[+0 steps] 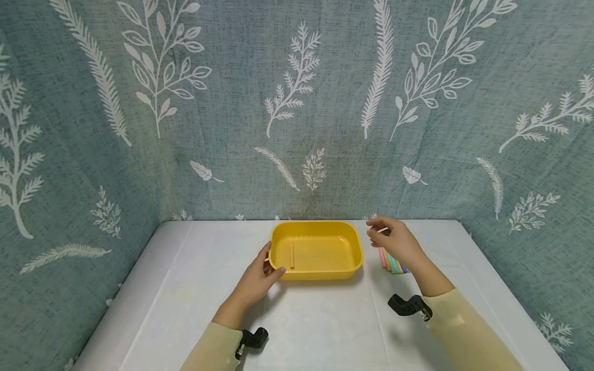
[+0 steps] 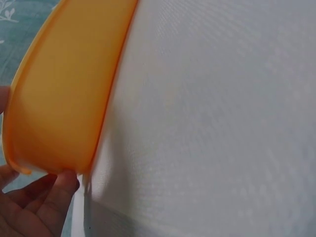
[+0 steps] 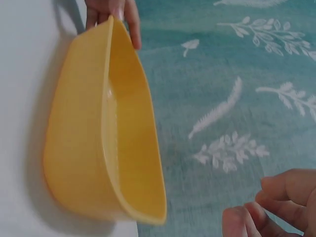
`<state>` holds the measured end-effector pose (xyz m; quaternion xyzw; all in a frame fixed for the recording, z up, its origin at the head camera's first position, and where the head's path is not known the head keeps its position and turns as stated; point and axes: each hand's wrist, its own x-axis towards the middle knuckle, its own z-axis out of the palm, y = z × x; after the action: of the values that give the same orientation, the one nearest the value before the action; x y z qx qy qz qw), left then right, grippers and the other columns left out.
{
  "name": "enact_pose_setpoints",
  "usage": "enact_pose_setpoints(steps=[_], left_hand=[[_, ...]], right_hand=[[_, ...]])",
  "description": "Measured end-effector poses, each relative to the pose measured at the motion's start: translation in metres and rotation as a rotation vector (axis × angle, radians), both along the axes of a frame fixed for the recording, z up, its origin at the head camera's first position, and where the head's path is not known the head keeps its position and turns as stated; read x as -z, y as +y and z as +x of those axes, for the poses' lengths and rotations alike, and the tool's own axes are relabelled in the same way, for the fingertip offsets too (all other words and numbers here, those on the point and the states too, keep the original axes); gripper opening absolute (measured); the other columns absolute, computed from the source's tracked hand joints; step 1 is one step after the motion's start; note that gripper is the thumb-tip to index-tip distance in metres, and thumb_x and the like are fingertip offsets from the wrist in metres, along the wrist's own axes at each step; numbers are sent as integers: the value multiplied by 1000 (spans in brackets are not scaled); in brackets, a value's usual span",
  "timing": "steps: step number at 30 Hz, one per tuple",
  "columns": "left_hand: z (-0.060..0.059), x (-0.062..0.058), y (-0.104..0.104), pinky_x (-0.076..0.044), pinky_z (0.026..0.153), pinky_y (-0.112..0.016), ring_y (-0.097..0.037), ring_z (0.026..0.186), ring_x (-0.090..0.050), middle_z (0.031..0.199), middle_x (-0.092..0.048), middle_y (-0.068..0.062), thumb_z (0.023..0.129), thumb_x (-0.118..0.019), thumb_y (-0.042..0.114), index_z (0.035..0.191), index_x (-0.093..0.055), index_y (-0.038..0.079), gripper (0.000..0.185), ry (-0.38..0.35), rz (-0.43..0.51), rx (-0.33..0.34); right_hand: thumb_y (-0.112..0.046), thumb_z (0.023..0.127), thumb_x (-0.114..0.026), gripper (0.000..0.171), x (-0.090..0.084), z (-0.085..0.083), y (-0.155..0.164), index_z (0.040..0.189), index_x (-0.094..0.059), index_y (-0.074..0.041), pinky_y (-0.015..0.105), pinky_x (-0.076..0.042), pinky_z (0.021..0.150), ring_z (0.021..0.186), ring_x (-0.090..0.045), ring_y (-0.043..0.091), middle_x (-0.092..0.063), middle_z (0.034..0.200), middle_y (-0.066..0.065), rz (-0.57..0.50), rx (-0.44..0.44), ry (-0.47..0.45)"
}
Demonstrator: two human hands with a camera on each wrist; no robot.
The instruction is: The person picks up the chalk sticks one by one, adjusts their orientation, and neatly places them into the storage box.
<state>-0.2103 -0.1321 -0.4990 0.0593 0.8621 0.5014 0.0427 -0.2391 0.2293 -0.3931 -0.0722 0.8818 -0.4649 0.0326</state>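
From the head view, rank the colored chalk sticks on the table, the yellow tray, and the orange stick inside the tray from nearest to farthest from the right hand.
Measured from the right hand:
1. Colored chalk sticks: partly under the hand, on the table right of the tray.
2. Yellow tray: its right rim lies just left of the hand.
3. Orange stick: in the tray's left part, closer to the left hand, which holds the tray's left rim.

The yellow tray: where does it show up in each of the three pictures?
Head view: the yellow tray sits mid-table, between the hands.
Left wrist view: it fills the upper left, seen from outside.
Right wrist view: it stands at the left, seen edge-on.
Shared landmark: the left hand at the tray's rim, also seen from the left wrist and the right wrist.
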Motion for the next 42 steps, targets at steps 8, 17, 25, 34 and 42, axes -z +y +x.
enact_pose_setpoints(steps=[8,17,25,34,42], left_hand=[[-1,0,0,-45,107,-45,-33,134,-49,157,-35,-16,97,-68,32,162,-14,18,86,-1,11,-1],[-1,0,0,-45,107,-45,-32,134,-49,158,-34,-14,97,-68,30,162,-13,18,86,-4,34,17],[0,2,-2,-46,106,-46,-34,133,-51,157,-35,-17,98,-67,31,162,-14,15,85,22,18,24],[-2,2,-2,-45,107,-44,-30,134,-50,158,-34,-13,98,-68,30,163,-13,19,86,14,33,23],[-2,4,-3,-45,107,-45,-33,134,-49,158,-34,-15,98,-68,30,163,-12,18,86,21,28,26]], right_hand=[[-31,102,-60,41,9,2,26,134,-59,-5,41,-60,82,92,-69,27,-62,113,14,78,42,18],[-29,103,-59,40,32,10,49,134,-59,-4,36,-55,71,93,-68,29,-63,114,15,165,74,65],[-23,104,-58,40,47,8,67,136,-56,1,44,-59,79,96,-67,34,-61,115,18,153,84,50],[-14,102,-58,38,61,4,78,134,-57,5,39,-59,71,89,-67,29,-63,110,20,197,86,36],[-15,102,-58,39,76,-3,89,134,-56,6,36,-53,65,91,-63,29,-63,109,21,223,83,-23]])
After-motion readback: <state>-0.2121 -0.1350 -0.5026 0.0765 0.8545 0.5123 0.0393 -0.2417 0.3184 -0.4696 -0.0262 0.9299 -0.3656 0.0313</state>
